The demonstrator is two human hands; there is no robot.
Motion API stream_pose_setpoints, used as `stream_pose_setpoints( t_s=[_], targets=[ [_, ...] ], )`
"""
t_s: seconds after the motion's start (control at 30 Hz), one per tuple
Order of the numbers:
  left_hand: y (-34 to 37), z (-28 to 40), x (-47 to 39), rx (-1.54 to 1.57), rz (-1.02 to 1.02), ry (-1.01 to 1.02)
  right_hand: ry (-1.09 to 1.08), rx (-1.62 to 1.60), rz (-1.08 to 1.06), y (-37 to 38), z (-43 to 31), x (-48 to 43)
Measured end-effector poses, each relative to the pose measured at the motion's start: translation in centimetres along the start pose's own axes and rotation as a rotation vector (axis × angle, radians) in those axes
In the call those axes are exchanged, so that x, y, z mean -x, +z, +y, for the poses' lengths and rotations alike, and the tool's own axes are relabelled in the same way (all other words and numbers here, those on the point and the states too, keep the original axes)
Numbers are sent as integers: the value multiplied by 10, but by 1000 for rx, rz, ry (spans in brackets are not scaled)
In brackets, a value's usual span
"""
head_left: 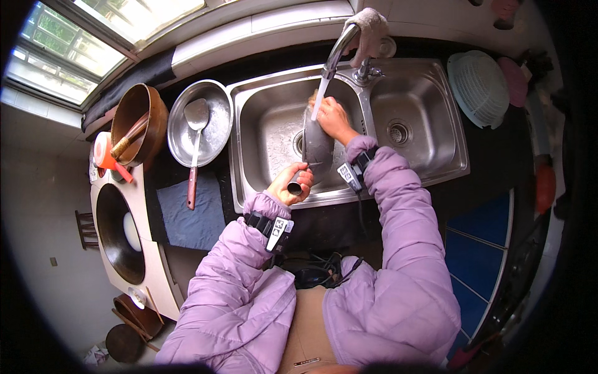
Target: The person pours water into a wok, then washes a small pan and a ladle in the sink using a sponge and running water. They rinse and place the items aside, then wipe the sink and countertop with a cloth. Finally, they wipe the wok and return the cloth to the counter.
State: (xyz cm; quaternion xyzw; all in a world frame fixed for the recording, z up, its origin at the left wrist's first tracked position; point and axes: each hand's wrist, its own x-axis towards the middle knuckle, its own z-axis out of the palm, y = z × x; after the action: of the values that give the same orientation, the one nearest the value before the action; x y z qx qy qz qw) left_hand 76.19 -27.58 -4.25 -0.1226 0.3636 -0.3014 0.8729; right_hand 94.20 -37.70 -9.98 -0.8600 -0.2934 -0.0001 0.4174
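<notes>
My left hand (292,185) is closed around the hollow, tubular metal handle (294,188) of a broad-bladed kitchen knife, like a cleaver. Its wide grey blade (320,152) is tilted over the left bowl of the steel sink (261,121) and partly covers the drain. My right hand (334,119) presses on the far part of the blade with bent fingers. A tan scrubber (312,97), mostly hidden by those fingers, shows beside them; its material is unclear. Water runs from the chrome faucet (332,65) onto the blade beside my right hand.
A cloth (371,30) drapes over the faucet. Left of the sink stand a steel basin (175,126) with a spatula (196,117), a brown pot (161,114) holding a brush, and a blue-grey cloth (191,215). A wok (110,233) sits farther left. A plastic colander (479,89) stands right.
</notes>
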Motion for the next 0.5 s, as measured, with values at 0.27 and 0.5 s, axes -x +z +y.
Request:
stream_pose_setpoints(
  t_s=[0.27,0.5],
  targets=[
    [-3,14,1,-12,-78,73,-194,-113,-37,-2,-63,63],
    [-17,-8,25,-158,2,20,148,-661,-234,11,2,-2]
  ],
)
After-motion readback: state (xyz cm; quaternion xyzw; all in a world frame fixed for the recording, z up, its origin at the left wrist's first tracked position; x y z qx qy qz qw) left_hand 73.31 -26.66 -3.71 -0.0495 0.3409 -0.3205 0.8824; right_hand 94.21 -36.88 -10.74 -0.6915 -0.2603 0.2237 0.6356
